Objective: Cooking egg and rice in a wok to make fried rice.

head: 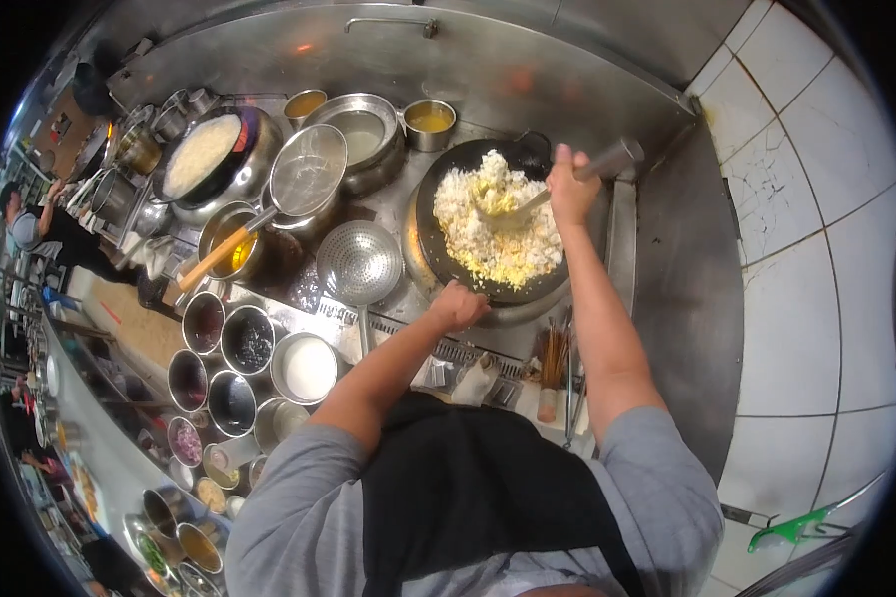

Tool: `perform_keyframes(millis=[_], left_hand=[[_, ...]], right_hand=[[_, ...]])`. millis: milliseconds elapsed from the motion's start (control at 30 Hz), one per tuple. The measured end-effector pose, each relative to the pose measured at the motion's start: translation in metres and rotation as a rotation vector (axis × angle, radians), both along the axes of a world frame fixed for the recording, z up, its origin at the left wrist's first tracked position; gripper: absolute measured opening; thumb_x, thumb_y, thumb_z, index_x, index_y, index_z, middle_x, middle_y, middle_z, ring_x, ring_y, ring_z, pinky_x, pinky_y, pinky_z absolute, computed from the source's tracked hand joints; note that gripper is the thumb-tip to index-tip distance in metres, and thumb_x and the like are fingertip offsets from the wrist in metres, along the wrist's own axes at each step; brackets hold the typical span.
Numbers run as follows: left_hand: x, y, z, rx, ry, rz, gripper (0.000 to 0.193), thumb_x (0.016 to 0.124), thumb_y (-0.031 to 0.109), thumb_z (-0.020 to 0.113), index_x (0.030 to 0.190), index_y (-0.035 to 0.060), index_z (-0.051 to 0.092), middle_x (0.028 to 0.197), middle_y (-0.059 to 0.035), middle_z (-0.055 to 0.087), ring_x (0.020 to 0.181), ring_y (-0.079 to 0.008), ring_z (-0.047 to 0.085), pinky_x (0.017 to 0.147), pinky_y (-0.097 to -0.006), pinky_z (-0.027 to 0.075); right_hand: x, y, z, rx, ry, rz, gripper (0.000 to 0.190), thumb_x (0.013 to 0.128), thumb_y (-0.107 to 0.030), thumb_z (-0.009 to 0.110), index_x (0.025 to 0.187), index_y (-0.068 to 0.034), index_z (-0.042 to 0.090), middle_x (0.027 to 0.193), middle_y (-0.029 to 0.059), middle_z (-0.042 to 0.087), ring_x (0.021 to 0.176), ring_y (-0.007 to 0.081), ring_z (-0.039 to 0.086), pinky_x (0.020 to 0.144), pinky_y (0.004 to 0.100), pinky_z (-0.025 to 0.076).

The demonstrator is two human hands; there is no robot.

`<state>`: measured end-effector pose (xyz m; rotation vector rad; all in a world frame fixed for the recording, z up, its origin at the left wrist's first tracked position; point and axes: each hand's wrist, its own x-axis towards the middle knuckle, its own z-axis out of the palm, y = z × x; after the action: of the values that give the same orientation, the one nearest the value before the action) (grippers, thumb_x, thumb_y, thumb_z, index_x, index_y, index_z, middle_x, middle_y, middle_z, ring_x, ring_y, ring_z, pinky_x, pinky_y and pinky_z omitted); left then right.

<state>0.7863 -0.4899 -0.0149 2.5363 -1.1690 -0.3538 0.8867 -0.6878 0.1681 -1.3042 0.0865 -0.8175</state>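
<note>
A black wok (437, 261) sits on the burner in front of me, holding white rice mixed with bits of yellow scrambled egg (508, 265). My right hand (570, 190) grips the metal handle of a wok ladle (611, 159), which slants down to the left. The ladle's head is partly buried in the rice. At the wok's near left rim, my left hand (459, 306) is curled closed around its edge or ear handle; the fingers hide which part. A matching ear handle (535, 139) shows at the far rim.
A perforated skimmer (360, 263) lies left of the wok. Beyond it, a mesh strainer (308, 170) rests over pots. A second wok (166, 173) holds pale food. Several seasoning pots (248, 339) stand at left. A bamboo brush (549, 369) lies near my apron. Another person (45, 231) stands far left.
</note>
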Motion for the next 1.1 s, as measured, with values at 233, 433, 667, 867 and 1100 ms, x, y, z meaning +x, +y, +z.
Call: perform_keyframes(millis=[233, 433, 667, 867, 1100], left_hand=[[0.002, -0.004, 0.012, 0.080, 0.044, 0.008, 0.035, 0.095, 0.040, 0.046, 0.093, 0.0121, 0.067, 0.084, -0.0157, 0.069, 0.086, -0.0336, 0.065, 0.087, -0.0442, 0.041], [-0.004, -0.002, 0.013, 0.057, 0.050, 0.048, 0.033, 0.094, 0.038, 0.047, 0.092, 0.0118, 0.068, 0.083, -0.0151, 0.069, 0.087, -0.0331, 0.065, 0.087, -0.0440, 0.040], [-0.005, -0.002, 0.011, 0.066, 0.039, 0.043, 0.035, 0.095, 0.039, 0.046, 0.092, 0.0121, 0.068, 0.086, -0.0146, 0.070, 0.089, -0.0329, 0.065, 0.088, -0.0442, 0.040], [0.000, -0.006, 0.010, 0.077, 0.059, 0.059, 0.035, 0.095, 0.038, 0.045, 0.092, 0.0128, 0.069, 0.086, -0.0147, 0.070, 0.089, -0.0322, 0.066, 0.090, -0.0446, 0.040], [-0.006, -0.002, 0.010, 0.006, -0.001, 0.055, 0.031, 0.094, 0.038, 0.049, 0.090, 0.0125, 0.066, 0.077, -0.0155, 0.068, 0.082, -0.0348, 0.065, 0.086, -0.0462, 0.041]], right_hand=[[-0.037, 0.026, -0.020, -0.736, -0.162, -0.208, 0.034, 0.086, -0.021, 0.069, 0.064, -0.002, 0.053, 0.055, 0.0030, 0.052, 0.053, 0.0150, 0.051, 0.054, 0.0362, 0.042], [-0.007, -0.103, 0.087, -0.002, -0.037, -0.001, 0.033, 0.091, -0.027, 0.069, 0.071, -0.008, 0.051, 0.056, 0.0005, 0.049, 0.045, 0.0105, 0.047, 0.043, 0.0263, 0.041], [-0.025, -0.025, 0.023, -0.159, 0.040, 0.161, 0.034, 0.095, -0.016, 0.061, 0.067, -0.009, 0.043, 0.053, -0.0002, 0.045, 0.043, 0.0097, 0.042, 0.040, 0.0279, 0.034], [-0.051, -0.017, -0.027, -0.370, 0.137, -0.037, 0.040, 0.091, -0.021, 0.067, 0.060, -0.010, 0.043, 0.055, -0.0014, 0.049, 0.048, 0.0132, 0.047, 0.055, 0.0313, 0.041], [-0.006, -0.061, 0.058, 0.155, -0.028, -0.300, 0.038, 0.091, -0.026, 0.067, 0.064, -0.011, 0.046, 0.048, -0.0012, 0.043, 0.038, 0.0083, 0.040, 0.034, 0.0272, 0.031]])
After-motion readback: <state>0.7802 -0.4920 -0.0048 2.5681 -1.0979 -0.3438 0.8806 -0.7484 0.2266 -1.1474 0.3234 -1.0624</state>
